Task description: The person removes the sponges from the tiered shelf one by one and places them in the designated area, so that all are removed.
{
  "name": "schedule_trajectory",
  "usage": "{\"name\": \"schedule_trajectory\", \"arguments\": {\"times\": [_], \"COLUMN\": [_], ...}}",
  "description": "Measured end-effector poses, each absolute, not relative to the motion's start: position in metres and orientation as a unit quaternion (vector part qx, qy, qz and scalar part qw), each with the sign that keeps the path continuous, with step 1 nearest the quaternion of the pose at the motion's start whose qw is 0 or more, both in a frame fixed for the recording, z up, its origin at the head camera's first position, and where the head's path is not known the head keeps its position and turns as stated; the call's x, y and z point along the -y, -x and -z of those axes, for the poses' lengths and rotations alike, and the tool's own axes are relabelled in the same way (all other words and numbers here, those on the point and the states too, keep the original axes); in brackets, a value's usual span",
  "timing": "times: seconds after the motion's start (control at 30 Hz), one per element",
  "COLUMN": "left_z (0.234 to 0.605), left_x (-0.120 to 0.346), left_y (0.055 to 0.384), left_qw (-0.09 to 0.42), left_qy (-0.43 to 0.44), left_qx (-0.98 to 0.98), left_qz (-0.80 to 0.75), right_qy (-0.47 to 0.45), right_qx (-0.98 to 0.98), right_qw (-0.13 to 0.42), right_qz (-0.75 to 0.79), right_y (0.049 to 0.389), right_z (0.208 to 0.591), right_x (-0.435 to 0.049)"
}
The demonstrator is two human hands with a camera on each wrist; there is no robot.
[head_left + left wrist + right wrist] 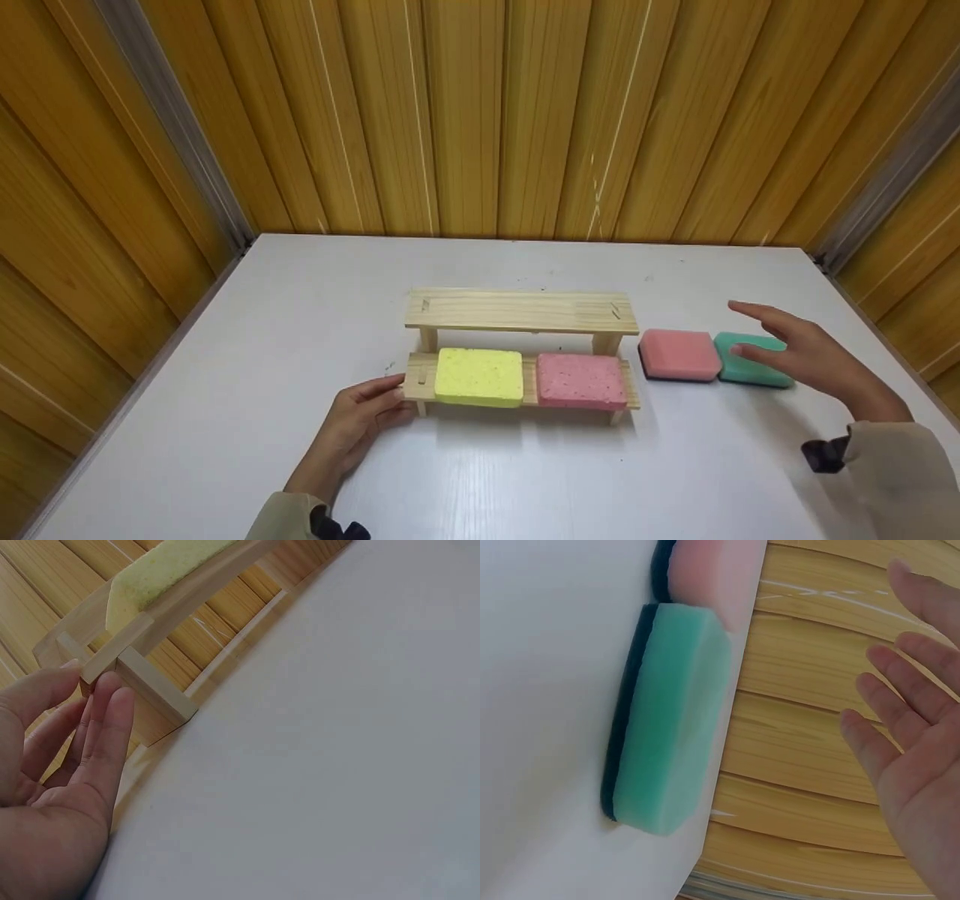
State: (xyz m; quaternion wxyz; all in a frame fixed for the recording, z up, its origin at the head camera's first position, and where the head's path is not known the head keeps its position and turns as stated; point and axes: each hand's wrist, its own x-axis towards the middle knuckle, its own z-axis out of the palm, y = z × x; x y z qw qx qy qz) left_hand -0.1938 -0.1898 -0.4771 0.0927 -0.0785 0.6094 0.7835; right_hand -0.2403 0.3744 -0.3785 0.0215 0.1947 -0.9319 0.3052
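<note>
A two-tier wooden rack (517, 311) stands on the white table. On its lower shelf lie a yellow sponge (478, 376) and, to its right, a pink sponge (581, 381). My left hand (360, 416) pinches the left end of that lower shelf, thumb on top and fingers beneath, as the left wrist view shows at the shelf end (116, 652). Over to the right, my right hand (814, 360) hovers with fingers spread and nothing in them, above a green sponge (750, 360) with a dark scouring layer underneath. In the right wrist view the palm faces the green sponge (667, 720).
A salmon-pink scouring sponge (680, 355) lies between the rack and the green sponge, side by side with the green one. Wood-patterned panels (465, 120) rise behind the white table (525, 487) and at both sides.
</note>
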Motion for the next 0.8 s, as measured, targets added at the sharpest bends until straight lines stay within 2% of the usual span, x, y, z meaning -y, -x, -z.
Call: {"name": "schedule_trajectory", "arguments": {"times": [0.17,0.53,0.8], "left_z": [0.477,0.478,0.477], "left_x": [0.19,0.19,0.191], "left_y": [0.194,0.194,0.193], "left_qw": [0.094,0.091,0.102], "left_qy": [0.076,0.083,0.07], "left_qx": [-0.608,-0.601,-0.604], "left_qz": [-0.785,-0.79,-0.787], "right_qy": [-0.224,-0.237,-0.285], "right_qx": [0.924,0.928,0.914], "right_qw": [0.046,0.053,0.076], "right_qz": [-0.308,-0.281,-0.278], "right_y": [0.238,0.231,0.229], "right_z": [0.373,0.362,0.36], "right_x": [-0.361,-0.329,-0.312]}}
